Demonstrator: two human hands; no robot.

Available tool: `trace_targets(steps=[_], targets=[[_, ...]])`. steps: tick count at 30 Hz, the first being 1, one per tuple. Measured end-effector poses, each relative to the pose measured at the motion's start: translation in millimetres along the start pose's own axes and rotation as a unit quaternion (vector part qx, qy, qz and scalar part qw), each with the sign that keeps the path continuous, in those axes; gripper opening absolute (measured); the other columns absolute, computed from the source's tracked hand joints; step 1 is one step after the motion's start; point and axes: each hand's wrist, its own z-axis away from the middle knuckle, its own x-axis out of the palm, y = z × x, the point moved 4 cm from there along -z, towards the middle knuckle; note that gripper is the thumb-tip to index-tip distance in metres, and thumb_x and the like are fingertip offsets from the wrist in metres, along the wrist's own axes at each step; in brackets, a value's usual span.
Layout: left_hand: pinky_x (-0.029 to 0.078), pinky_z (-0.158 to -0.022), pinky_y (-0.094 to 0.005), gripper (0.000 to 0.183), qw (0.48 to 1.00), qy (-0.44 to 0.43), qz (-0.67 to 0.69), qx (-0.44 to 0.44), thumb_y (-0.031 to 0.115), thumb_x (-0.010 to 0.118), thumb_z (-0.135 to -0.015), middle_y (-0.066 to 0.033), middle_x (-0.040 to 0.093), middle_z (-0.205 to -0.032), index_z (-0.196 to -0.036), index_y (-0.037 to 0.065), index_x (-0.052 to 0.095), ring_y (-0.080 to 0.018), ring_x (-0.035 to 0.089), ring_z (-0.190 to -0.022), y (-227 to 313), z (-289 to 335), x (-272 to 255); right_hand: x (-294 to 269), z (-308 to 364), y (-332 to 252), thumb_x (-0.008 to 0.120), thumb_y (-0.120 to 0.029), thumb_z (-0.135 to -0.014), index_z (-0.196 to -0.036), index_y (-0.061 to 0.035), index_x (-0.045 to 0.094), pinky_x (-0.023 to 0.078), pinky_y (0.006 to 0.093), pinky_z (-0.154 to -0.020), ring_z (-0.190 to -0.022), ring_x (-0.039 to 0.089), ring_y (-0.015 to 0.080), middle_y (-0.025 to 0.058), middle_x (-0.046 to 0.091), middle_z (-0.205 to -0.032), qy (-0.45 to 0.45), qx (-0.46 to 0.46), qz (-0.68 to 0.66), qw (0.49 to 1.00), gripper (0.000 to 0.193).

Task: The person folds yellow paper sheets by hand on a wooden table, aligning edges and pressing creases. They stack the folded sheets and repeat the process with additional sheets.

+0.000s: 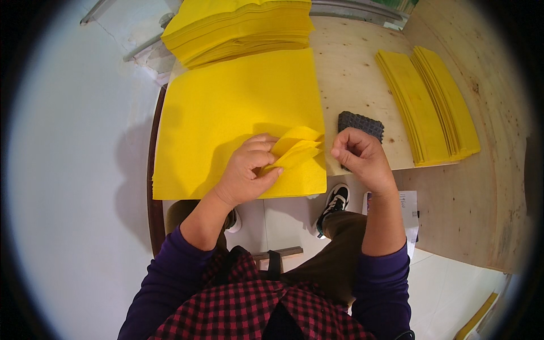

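Observation:
A stack of flat yellow felt-like sheets [226, 102] lies in front of me on the wooden table. Near its front right corner, my left hand [247, 170] is closed on a folded yellow sheet [297, 148], the thumb in front and the fingers behind. The folds stand up off the stack, their loose ends spread to the right. My right hand [362, 156] is a short way right of those ends, thumb and forefinger pinched together; nothing shows between them. Partly behind that hand rests a dark grey block with a bumpy surface [361, 123].
A taller pile of yellow sheets [243, 34] stands at the back. Long folded yellow strips [416, 107] lie in two rows on the right of the wooden tabletop [345, 68]. A plywood panel [470, 198] borders the right side; a white wall [73, 141] is at the left.

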Motion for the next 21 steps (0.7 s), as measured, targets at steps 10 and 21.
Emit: trace_targets(steps=[10,21], targets=[[0.048,-0.084,-0.0405,0.012,1.000,-0.008,0.001,-0.016,-0.001,0.071,-0.072,-0.0163,0.056,-0.077,-0.076,-0.003,0.060,-0.0378,0.060,-0.092,2,-2,-1,17,3,5,0.074,-0.001,-0.078,-0.088,-0.0021,0.061,0.038,0.0228,-0.056,-0.062,0.042,0.0065,-0.0036,0.047,-0.065,-0.155,0.015,0.116,0.981,0.016],[0.047,-0.086,-0.0427,0.017,0.999,-0.027,0.008,0.038,0.005,0.074,-0.069,-0.0173,0.064,-0.087,-0.081,-0.001,0.064,-0.0378,0.061,-0.095,6,-5,1,20,2,-3,0.069,-0.003,-0.087,-0.084,0.0006,0.063,0.043,0.0209,-0.060,-0.066,0.049,0.0044,-0.0043,0.056,-0.071,-0.095,-0.006,0.029,0.995,0.007]])
